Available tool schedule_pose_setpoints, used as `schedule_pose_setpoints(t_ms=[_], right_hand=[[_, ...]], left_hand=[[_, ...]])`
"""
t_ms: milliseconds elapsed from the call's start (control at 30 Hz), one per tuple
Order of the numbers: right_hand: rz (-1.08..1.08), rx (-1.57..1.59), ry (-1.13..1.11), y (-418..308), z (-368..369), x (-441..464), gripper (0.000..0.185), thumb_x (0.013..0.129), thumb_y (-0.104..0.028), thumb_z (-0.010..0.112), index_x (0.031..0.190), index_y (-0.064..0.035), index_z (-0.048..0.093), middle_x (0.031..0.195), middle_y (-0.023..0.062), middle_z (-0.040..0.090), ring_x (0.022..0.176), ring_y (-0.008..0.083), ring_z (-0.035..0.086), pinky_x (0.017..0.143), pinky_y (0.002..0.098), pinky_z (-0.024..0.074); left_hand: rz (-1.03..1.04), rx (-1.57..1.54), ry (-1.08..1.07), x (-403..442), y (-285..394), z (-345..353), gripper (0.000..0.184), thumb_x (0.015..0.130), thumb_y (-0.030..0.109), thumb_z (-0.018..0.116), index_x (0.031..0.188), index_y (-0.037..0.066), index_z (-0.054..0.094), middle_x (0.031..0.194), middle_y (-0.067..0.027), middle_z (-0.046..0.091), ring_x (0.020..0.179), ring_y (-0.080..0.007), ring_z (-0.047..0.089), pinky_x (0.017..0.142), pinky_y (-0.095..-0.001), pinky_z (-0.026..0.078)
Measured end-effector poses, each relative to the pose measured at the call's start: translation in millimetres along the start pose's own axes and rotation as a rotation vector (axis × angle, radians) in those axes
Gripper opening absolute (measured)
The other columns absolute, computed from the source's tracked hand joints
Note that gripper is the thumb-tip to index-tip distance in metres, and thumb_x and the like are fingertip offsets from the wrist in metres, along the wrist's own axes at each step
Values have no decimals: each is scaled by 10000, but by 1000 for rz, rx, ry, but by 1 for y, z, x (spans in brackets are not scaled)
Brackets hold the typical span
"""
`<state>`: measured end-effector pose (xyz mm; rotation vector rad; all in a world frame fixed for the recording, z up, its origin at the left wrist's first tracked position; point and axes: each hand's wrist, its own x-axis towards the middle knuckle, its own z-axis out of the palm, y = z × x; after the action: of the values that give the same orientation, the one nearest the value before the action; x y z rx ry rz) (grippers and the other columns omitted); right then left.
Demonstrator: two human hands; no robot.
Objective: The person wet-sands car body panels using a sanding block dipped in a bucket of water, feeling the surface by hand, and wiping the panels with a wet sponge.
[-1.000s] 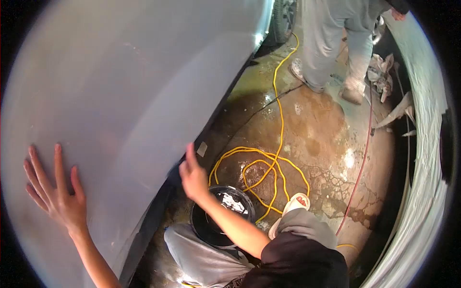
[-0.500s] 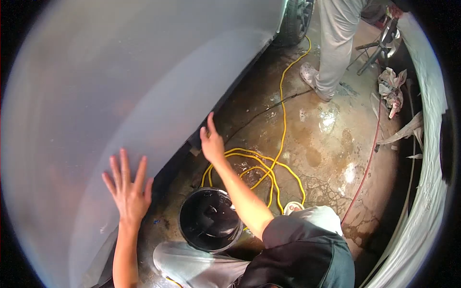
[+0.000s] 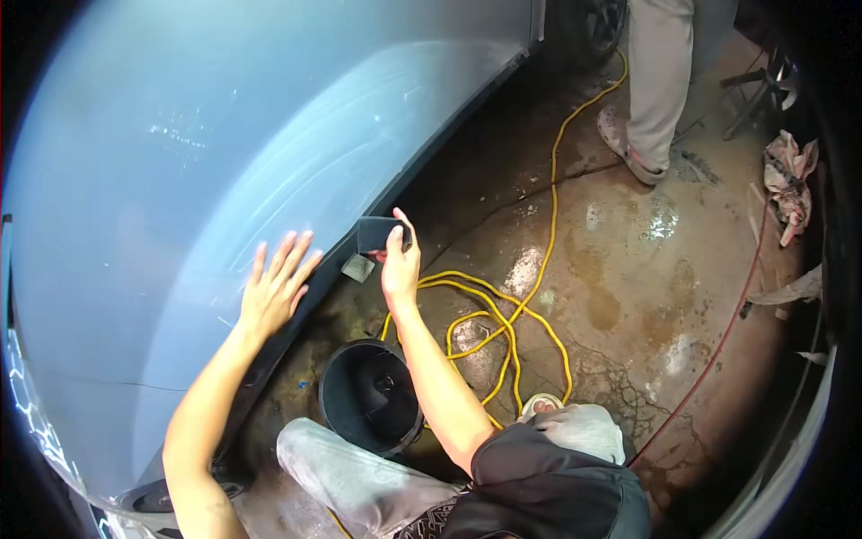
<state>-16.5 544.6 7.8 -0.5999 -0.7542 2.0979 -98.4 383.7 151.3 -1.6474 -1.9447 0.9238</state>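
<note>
A large blue-grey car panel [image 3: 296, 135] with faint white streaks fills the left side. My left hand [image 3: 278, 283] is against its lower part, fingers stretched and apart. Just beyond the panel's lower edge, my right hand [image 3: 400, 265] grips a dark, flat rectangular pad [image 3: 377, 235] between thumb and fingers. A small pale grey block [image 3: 357, 268] shows just below the pad; what it rests on is unclear. Below my right hand, a black bucket [image 3: 334, 395] stands on the floor beside my knee.
A yellow cable [image 3: 554, 193] loops across the wet, stained floor [image 3: 584, 269]. Another person's leg [image 3: 660, 81] is near the car wheel [image 3: 603, 22]. Crumpled paper [image 3: 790, 184] and a thin red hose [image 3: 718, 355] lie to the right.
My left hand has slid up and right along the panel. My right hand has turned, bringing the dark pad into clearer sight. The view has shifted, and the panel looks bluer and brighter.
</note>
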Motion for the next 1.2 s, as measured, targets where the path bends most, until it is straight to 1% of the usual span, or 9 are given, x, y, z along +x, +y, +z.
schedule_pose_setpoints(t_ms=[300,433,667,867,967,1000,1067,1167,1200], right_hand=[[36,291,327,-71,-31,69,426,1053,-411,454,1316,-95,564,1013,48,680,693,112,654,565,204,446],[49,369,388,-84,-48,84,451,1027,-431,508,1275,-55,529,1029,84,671,722,190,686,613,244,516],[115,349,464,-88,-66,101,529,1016,-438,523,1327,-16,452,1134,125,634,791,216,692,704,290,514],[151,265,467,-68,-75,99,548,1024,-463,490,1267,28,498,1091,132,650,850,246,704,701,304,536],[196,217,396,-53,-75,94,540,1032,-449,472,1254,42,505,1086,152,651,872,269,709,690,310,545],[217,195,378,-48,-72,89,540,1032,-449,472,1254,42,505,1086,152,651,872,269,709,690,310,545],[202,191,391,-44,-66,77,497,1025,-403,499,1275,27,486,1097,151,649,850,258,715,608,274,537],[239,169,366,-32,-54,65,498,1030,-399,484,1283,31,479,1082,165,653,845,265,714,600,275,537],[211,147,361,-24,-48,61,511,1029,-404,484,1283,40,475,1072,170,655,848,272,713,598,275,536]], left_hand=[[-43,22,224,286,-14,-46,725,847,431,667,1504,296,394,1650,-75,176,1524,-268,145,1216,-531,116],[-23,84,204,302,18,-17,689,868,434,648,1498,302,403,1646,-69,192,1524,-260,145,1221,-523,111],[27,50,116,136,54,36,726,880,364,609,1534,186,351,1645,-24,212,1523,-209,164,1236,-476,74],[-176,231,-11,-67,22,24,694,879,338,652,1509,396,369,1629,22,257,1528,-202,128,1227,-501,-25],[-307,145,-140,-179,-4,8,637,895,361,653,1478,433,406,1628,-24,247,1513,-266,165,1186,-576,150],[-484,63,-354,-206,-11,-4,639,912,370,633,1501,381,384,1636,-98,207,1510,-321,161,1164,-613,173],[-885,209,-172,-236,-15,-26,669,979,407,523,1544,116,315,1620,-228,164,1484,-419,187,1132,-666,181],[-1414,72,-145,-243,21,6,706,1016,434,422,1501,-63,295,1584,-289,211,1452,-463,235,1126,-664,199],[-1107,269,-708,-210,45,2,715,1033,423,364,1417,-179,340,1534,-313,306,1402,-509,284,1116,-636,248]])
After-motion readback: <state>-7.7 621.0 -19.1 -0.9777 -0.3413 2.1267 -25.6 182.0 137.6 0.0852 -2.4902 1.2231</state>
